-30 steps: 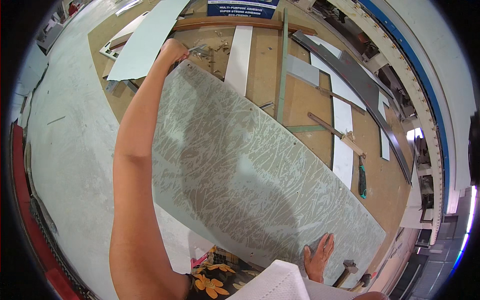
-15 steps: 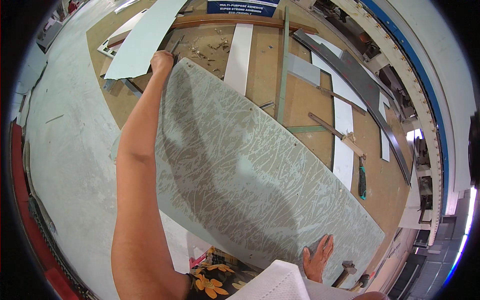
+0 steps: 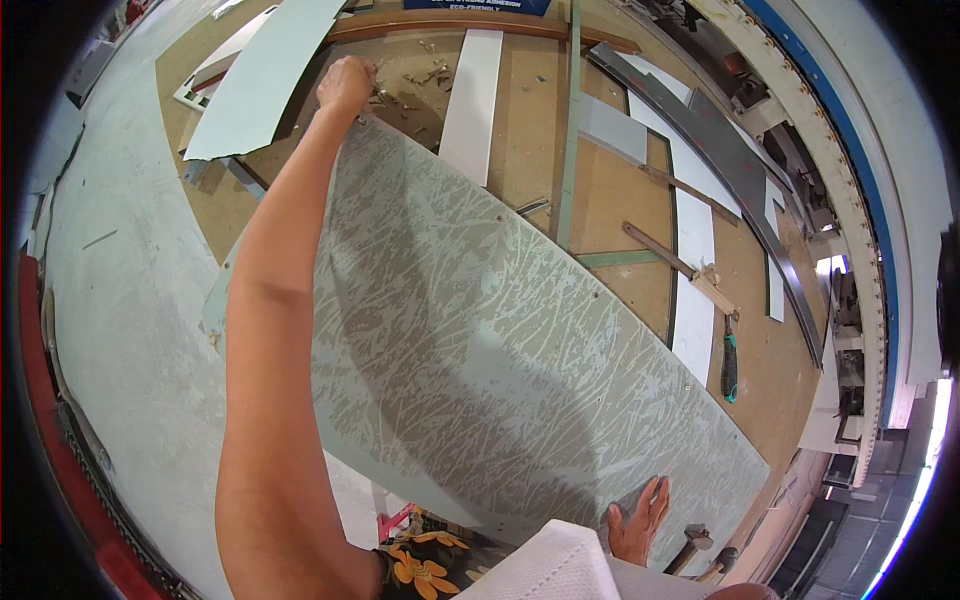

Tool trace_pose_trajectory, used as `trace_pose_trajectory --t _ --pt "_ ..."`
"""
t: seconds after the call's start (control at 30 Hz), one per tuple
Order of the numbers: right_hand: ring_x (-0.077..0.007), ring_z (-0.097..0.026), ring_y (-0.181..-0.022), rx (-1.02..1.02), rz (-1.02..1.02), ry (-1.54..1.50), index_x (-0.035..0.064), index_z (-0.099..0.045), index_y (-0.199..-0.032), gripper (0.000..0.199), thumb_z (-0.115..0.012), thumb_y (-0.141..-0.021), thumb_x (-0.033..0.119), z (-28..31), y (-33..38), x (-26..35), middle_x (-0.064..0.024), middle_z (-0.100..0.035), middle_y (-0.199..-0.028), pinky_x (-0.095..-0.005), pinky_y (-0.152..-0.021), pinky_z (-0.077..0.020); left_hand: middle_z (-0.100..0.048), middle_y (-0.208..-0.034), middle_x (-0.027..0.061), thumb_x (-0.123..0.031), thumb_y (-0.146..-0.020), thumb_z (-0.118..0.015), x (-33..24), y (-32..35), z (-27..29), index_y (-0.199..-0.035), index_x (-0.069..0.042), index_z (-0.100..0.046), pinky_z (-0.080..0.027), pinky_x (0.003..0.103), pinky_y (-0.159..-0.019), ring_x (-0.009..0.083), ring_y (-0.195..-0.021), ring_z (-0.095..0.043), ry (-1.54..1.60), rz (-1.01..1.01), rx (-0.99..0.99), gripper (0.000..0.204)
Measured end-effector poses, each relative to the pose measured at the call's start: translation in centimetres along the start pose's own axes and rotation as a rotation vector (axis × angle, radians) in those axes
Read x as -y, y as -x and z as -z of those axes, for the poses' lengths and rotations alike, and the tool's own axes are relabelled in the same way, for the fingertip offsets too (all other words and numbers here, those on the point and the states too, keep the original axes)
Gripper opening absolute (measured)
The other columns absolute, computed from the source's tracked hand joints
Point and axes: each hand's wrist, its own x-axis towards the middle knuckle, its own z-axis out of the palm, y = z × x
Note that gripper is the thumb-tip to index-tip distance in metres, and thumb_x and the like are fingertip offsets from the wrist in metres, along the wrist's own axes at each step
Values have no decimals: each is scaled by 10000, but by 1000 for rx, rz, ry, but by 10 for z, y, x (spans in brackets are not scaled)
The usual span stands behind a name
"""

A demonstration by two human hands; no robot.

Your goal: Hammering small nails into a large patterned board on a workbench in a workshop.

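A large grey-green board [image 3: 470,330] with a pale grass-like pattern lies slantwise before me, small screw-like dots along its edges. Just beyond its far left corner is my left hand [image 3: 347,85], its fingers curled closed; what they hold, if anything, is hidden. Close beside that hand lie small scattered metal-looking bits [image 3: 428,78]. My right hand [image 3: 637,522] rests flat on the board's near right part, fingers stretched out and holding nothing. To the right of it a hammer [image 3: 692,545] lies on the board, partly cut off from sight by my clothing.
A brown worktable [image 3: 620,285] carries a white strip [image 3: 472,110], a thin green strip [image 3: 571,130], dark panels [image 3: 735,175] and a tool with a black-and-teal handle [image 3: 730,365]. A pale curved sheet [image 3: 262,95] overlaps its far left side. Machinery [image 3: 850,270] borders the right.
My left hand has moved farther away from me, off the board's far corner toward the scattered bits. The right hand stays flat in the same spot.
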Motion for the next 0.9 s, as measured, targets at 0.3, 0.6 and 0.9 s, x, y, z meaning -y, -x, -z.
trace_pose_trajectory --t 0.3,0.6,0.9 --pt "-544 -197 -1387 0 28 -19 -64 -198 -1509 879 -515 -956 542 2 -3 1 -346 -149 -1537 -617 -1081 -250 -575 -1314 157 -168 -931 -524 2 -25 -30 -1134 -173 -706 -512 459 -930 364 -1157 -606 -158 -101 191 272" --pt "-542 -222 -1376 -21 30 2 -80 -222 -1494 869 -520 -957 534 1 -3 6 -338 -183 -1527 -613 -1078 -254 -626 -1208 209 -125 -956 -445 11 -30 -40 -1152 -54 -649 -507 476 -923 392 -1129 -613 -210 -172 74 292" --pt "-537 -213 -1385 -38 29 -21 -63 -212 -1505 867 -523 -956 532 3 -2 5 -333 -172 -1536 -615 -1083 -249 -680 -1076 224 -126 -878 -586 -6 -20 -29 -1074 -22 -662 -546 455 -844 405 -1033 -652 -228 -252 152 235"
